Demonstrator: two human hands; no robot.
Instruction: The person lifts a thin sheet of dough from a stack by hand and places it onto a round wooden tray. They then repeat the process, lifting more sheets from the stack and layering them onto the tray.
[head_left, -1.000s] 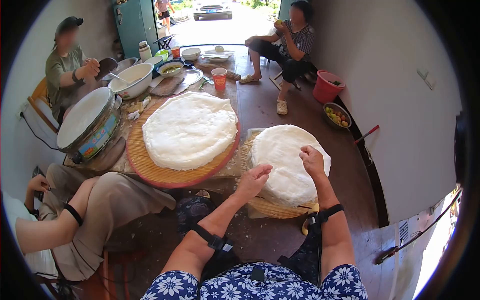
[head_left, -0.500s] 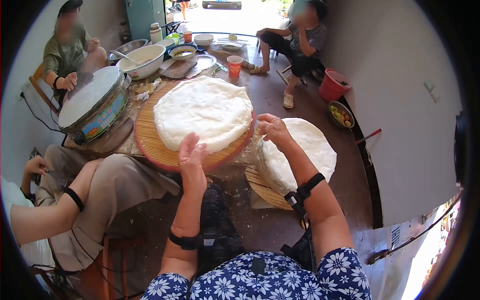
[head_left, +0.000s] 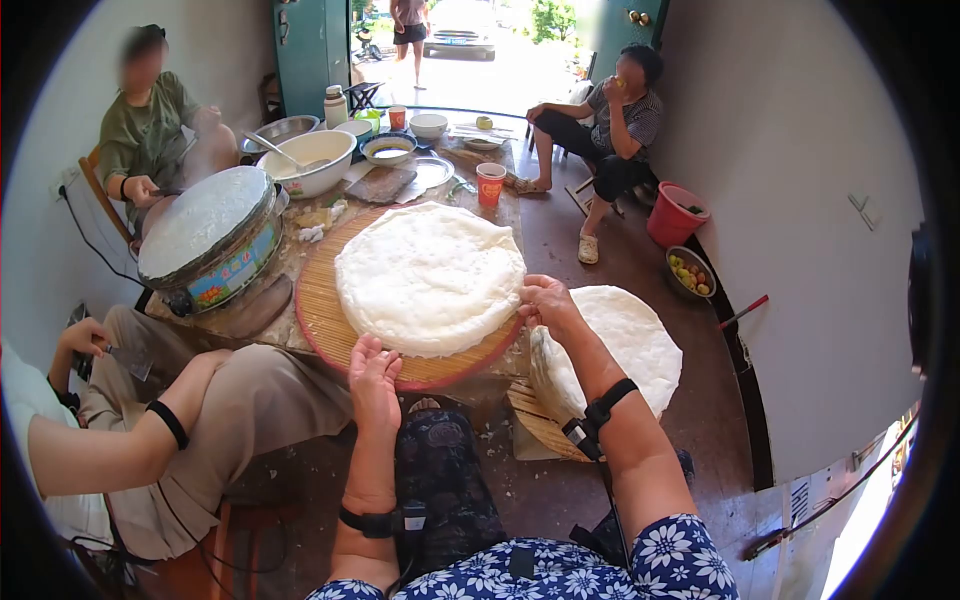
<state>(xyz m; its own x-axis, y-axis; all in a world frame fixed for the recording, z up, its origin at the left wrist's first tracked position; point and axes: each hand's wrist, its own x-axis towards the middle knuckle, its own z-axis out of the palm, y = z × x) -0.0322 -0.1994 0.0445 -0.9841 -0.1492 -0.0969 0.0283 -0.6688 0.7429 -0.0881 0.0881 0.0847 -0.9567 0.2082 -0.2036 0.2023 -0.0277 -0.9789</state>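
A thin white dough sheet [head_left: 430, 280] lies on a round bamboo mat [head_left: 322, 290] with a red rim. At the sheet's near edge, my left hand [head_left: 374, 385] has its fingers raised and apart, holding nothing. Beside the right edge of sheet and mat, my right hand [head_left: 548, 302] has curled, closed fingers; what lies between them is hidden. Under my right forearm, a thick stack of white dough sheets [head_left: 630, 340] rests on a slatted wooden board [head_left: 535, 410].
A round griddle [head_left: 210, 222] stands at the table's left, a person's hand beside it. Behind are a white bowl [head_left: 318, 172] with a ladle, a red paper cup [head_left: 490, 185] and several dishes. A seated person's knee [head_left: 285, 375] is close on my left. A red bucket [head_left: 675, 213] stands right.
The view has tilted up, so things sit lower in it. My right hand has come closer to the sheet's right edge. The sheet's near-right edge looks flatter and more spread.
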